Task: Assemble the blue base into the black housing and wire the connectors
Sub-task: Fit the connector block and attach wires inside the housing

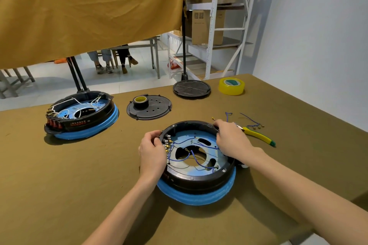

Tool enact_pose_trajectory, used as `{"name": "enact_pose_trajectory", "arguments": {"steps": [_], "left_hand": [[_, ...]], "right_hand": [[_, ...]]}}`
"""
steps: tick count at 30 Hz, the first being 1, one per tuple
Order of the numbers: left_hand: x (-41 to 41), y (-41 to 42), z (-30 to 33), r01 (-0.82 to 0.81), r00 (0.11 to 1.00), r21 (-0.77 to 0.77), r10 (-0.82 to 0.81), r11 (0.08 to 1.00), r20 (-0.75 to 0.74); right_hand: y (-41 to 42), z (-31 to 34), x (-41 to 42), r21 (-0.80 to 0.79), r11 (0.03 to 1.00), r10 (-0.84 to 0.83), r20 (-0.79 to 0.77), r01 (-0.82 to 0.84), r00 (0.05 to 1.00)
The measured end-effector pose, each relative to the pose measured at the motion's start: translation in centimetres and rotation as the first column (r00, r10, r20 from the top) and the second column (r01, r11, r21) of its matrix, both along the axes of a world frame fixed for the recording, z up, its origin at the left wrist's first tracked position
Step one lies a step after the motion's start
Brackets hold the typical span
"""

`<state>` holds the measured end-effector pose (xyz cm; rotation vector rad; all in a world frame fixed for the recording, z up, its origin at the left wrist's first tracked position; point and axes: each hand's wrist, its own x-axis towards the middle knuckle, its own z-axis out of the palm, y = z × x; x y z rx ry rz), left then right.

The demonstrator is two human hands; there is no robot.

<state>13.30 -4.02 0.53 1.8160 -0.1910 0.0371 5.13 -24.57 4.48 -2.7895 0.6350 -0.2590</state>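
Item: round black plastic housing (196, 180) seated on ribbed blue base (197, 197), near bench (59, 185) edge. Rigid, likely light; take by rim. Thin blue wires (196, 158) inside: delicate. Left hand (152, 152) and right hand (231, 138) apparently curled on opposite rims.

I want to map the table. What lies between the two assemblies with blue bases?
In the head view, a flat black cover plate carrying a small tape roll.

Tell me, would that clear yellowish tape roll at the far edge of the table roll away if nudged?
Probably not: the tape roll lies flat on its side, so it would likely slide. The cloth-covered table probably adds drag. Its hollow core suggests it is light.
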Motion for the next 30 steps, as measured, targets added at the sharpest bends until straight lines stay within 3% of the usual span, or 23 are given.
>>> {"name": "enact_pose_trajectory", "arguments": {"steps": [3,6,9,12,15,17,19,24,28,30], "left_hand": [[-0.3,0.9,-0.2,0.013,0.998,0.145,-0.023,0.989,0.065],[-0.4,1.9,0.2,-0.088,0.951,0.381,-0.037,0.921,0.309],[0.0,2.3,1.9,0.042,0.827,0.463,-0.291,0.885,0.481],[0.8,1.7,3.4,0.321,0.688,0.623,-0.627,0.714,0.365],[1.7,0.3,4.0,0.365,0.661,0.746,-0.72,0.556,0.213],[2.2,-0.5,3.9,0.396,0.667,0.764,-0.731,0.509,0.142],[2.3,-0.9,3.7,0.432,0.665,0.734,-0.735,0.524,0.133],[2.3,-0.5,2.8,0.418,0.715,0.612,-0.658,0.672,0.234],[2.1,-0.2,2.9,0.444,0.698,0.568,-0.665,0.693,0.266],[2.0,0.0,2.9,0.442,0.705,0.546,-0.652,0.712,0.279]], "right_hand": [[-0.9,-0.2,1.0,0.087,0.994,0.066,0.09,-0.074,0.994],[-1.2,0.0,2.5,0.155,0.979,0.113,0.136,-0.134,0.984],[-1.3,0.1,4.5,0.215,0.959,0.151,0.162,-0.184,0.975],[-1.8,0.2,6.2,0.244,0.939,0.209,0.154,-0.242,0.966],[-2.5,-0.3,7.3,0.245,0.93,0.243,0.155,-0.275,0.958],[-2.7,-0.7,7.5,0.246,0.928,0.241,0.175,-0.279,0.955],[-2.9,-1.0,7.5,0.259,0.926,0.234,0.184,-0.276,0.955],[-3.0,-1.4,7.4,0.294,0.914,0.218,0.224,-0.279,0.95],[-3.0,-1.4,6.9,0.345,0.885,0.22,0.277,-0.311,0.935],[-3.2,-1.2,6.2,0.423,0.844,0.168,0.375,-0.33,0.912]]}}
